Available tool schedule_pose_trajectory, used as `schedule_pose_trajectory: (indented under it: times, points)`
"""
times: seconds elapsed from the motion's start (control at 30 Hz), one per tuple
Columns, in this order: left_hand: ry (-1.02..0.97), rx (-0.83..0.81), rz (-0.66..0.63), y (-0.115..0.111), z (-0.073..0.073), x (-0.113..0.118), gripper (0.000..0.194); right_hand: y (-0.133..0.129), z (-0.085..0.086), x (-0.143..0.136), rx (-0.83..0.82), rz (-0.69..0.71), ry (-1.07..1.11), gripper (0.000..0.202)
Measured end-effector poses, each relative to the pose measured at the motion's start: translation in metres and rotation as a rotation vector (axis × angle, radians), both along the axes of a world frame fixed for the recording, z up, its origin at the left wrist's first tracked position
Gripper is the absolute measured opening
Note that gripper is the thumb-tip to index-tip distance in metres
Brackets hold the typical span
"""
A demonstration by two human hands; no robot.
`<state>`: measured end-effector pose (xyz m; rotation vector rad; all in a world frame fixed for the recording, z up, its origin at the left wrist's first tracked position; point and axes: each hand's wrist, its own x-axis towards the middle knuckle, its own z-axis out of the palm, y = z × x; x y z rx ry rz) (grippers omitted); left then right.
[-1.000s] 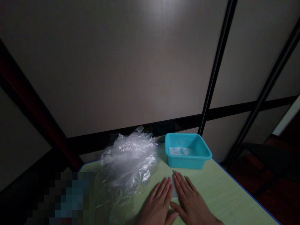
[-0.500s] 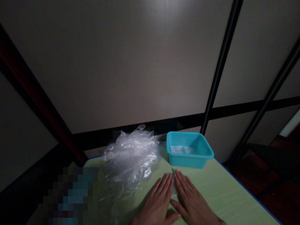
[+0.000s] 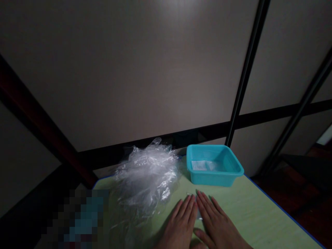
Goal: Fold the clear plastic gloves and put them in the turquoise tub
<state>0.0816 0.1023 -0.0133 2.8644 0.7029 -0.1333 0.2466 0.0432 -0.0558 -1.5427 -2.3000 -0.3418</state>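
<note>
My left hand (image 3: 181, 219) lies flat on the green tabletop (image 3: 249, 207), fingers stretched out. Beside it my right hand (image 3: 214, 218) is also flat, its fingertips close to the left ones. Under and between the two hands shows a small, thin, clear and whitish piece (image 3: 199, 212), mostly covered by the fingers. Just beyond the hands stands a turquoise plastic basin (image 3: 212, 178) with flat white pieces (image 3: 201, 165) lying inside. To the left of the basin is a loose heap of clear plastic (image 3: 150, 173).
Behind the table rises a large panelled surface (image 3: 155, 76) with dark strips. The table has a blue edge (image 3: 281, 215) on the right. A blurred-out blue patch (image 3: 86, 214) is at the lower left, and a dark shape (image 3: 306, 169) at the far right.
The view has shifted slightly, so the basin sits a little farther right in the picture. Both hands stay flat and appear slightly lower and to the right.
</note>
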Motion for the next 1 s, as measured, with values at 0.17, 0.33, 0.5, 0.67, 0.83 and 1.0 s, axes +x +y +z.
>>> schedule_pose_trajectory:
  times: [0.17,0.33,0.5,0.67,0.83,1.0]
  points:
    - [-0.041,0.044,-0.019,-0.003,0.000,-0.006,0.078,-0.004,0.014,0.004,-0.211,0.031,0.117,0.074]
    - [-0.086,0.061,0.007,-0.003,-0.003,-0.008,0.081,-0.007,0.035,0.016,-0.341,0.025,0.254,0.070]
    - [-0.057,0.040,0.029,-0.006,0.001,-0.008,0.083,-0.007,0.054,0.024,-0.294,0.070,0.203,0.031]
    - [-0.068,0.029,0.021,-0.006,0.004,-0.008,0.078,-0.006,0.057,0.024,-0.176,0.069,0.137,0.015]
    - [-0.055,0.016,0.007,-0.005,0.004,-0.008,0.080,-0.006,0.050,0.021,-0.105,0.094,0.110,0.017]
    - [-0.061,-0.002,0.006,-0.005,0.004,-0.008,0.081,-0.005,0.045,0.017,-0.113,0.108,0.118,0.023]
